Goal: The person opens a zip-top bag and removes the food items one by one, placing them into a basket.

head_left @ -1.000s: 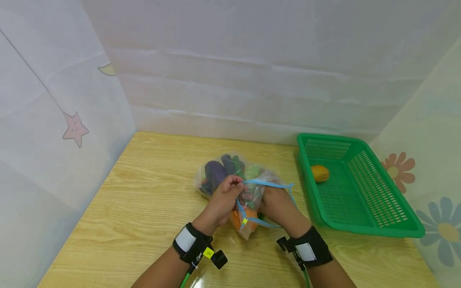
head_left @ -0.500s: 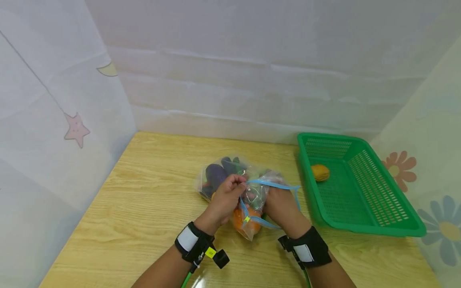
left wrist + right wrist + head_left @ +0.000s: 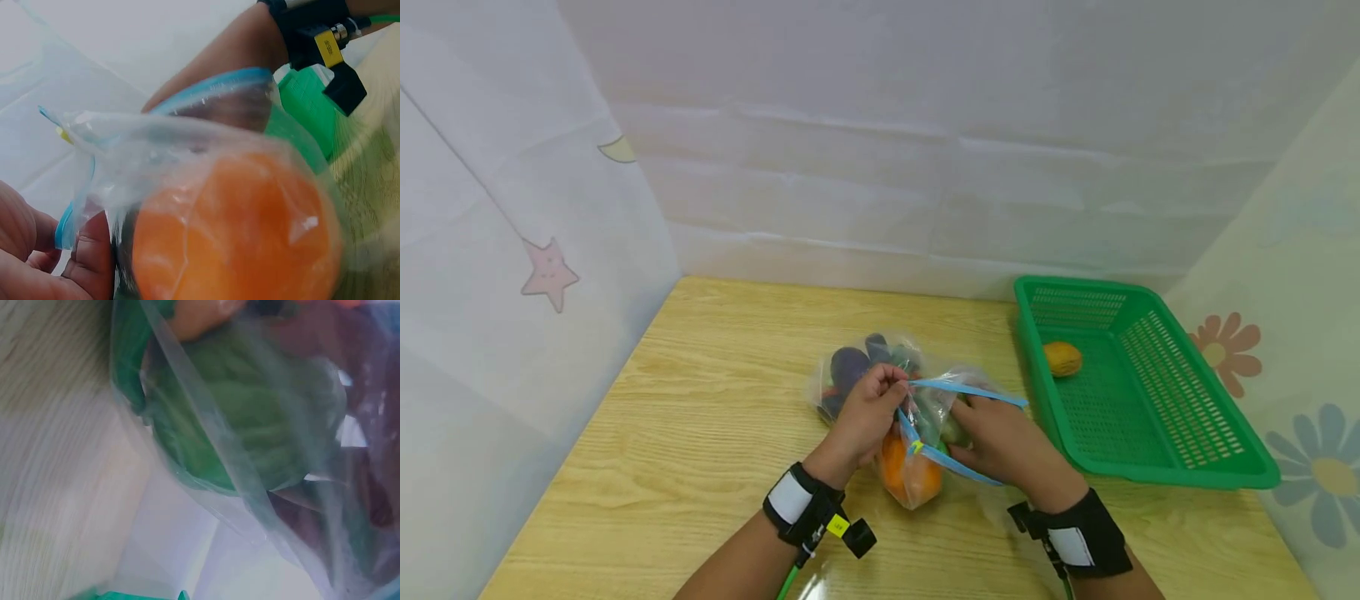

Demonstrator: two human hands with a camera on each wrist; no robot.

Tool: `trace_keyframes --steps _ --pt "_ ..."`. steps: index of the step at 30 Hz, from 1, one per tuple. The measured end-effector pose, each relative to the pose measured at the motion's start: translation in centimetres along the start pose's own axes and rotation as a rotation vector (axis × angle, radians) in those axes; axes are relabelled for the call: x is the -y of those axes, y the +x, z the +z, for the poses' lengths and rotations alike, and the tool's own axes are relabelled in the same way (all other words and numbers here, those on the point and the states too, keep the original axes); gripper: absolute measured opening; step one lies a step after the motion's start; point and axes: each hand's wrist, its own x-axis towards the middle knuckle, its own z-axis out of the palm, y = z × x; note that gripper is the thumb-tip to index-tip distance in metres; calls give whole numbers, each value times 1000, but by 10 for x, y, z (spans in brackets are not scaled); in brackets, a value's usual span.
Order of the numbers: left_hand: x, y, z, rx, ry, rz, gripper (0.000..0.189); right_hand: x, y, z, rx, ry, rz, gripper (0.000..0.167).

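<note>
My left hand (image 3: 863, 417) pinches the blue zip edge (image 3: 65, 226) of a clear plastic zip bag (image 3: 917, 498) between thumb and finger. My right hand (image 3: 1007, 437) is at the bag's mouth, thumb and forefinger parted, with its other fingertips hidden behind plastic. Inside the bag lie a purple eggplant-like vegetable (image 3: 847, 367), a round orange piece (image 3: 237, 231), and a round green piece like a cabbage (image 3: 244, 412). Other green and dark pieces show blurred through the film. The bag rests on the wooden table (image 3: 700, 433).
A green plastic basket (image 3: 1150, 475) stands at the right, with a yellow-orange oval fruit (image 3: 1063, 359) at its left side. White cloth walls (image 3: 865, 192) enclose the table at the back and sides. Each wrist wears a black strap with a small camera.
My right hand has drawn back to the right and toward me, partly out of the bag's mouth. The left hand keeps its hold. The bag's open edge has stretched and narrowed.
</note>
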Motion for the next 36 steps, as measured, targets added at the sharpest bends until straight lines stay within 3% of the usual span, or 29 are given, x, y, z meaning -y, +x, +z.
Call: trace_keyframes --steps 10,14,17,21,24,26,30,33,36 --pt "-3 -5 2 54 39 12 14 0 -6 -18 -112 112 -25 46" --pt "-7 -8 5 65 101 26 17 1 -11 -23 -171 73 -61 49" --pt "-8 -8 5 45 143 42 17 11 -14 -31 -124 -10 -35 54" --pt "-6 -6 2 0 153 30 17 31 -15 -48 8 -71 28 67" --pt "-6 -5 -1 4 147 33 18 39 -18 -58 23 -81 47 70" --pt "-7 -6 -2 21 158 46 18 39 -20 -60 -21 -89 39 70" --pt "-9 -7 -2 65 202 78 16 32 -25 -56 -191 -30 12 64" --pt "-10 -8 -2 74 211 86 16 28 -27 -51 -286 60 27 62" --pt "-11 -8 -3 60 188 78 16 26 -29 -48 -350 222 65 64"
